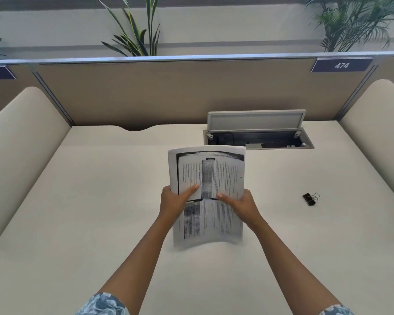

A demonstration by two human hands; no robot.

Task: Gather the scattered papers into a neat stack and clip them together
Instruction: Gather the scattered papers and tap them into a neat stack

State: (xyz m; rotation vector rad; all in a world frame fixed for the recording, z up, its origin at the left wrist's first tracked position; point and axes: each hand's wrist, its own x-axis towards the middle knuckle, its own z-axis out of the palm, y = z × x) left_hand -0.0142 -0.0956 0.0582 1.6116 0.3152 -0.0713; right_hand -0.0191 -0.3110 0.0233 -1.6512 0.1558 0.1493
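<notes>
A stack of printed papers (210, 173) stands upright on its lower edge at the middle of the desk, slightly bowed, its lower part blurred. My left hand (174, 202) grips the stack's left edge, thumb across the front page. My right hand (242, 203) grips the right edge the same way. A black binder clip (310, 198) with silver wire handles lies on the desk to the right, well apart from both hands.
The cream desk (100, 201) is walled by a tan partition (146, 92) at the back and padded side panels. An open cable box (257, 136) with a raised lid sits behind the papers. Plants stand beyond the partition.
</notes>
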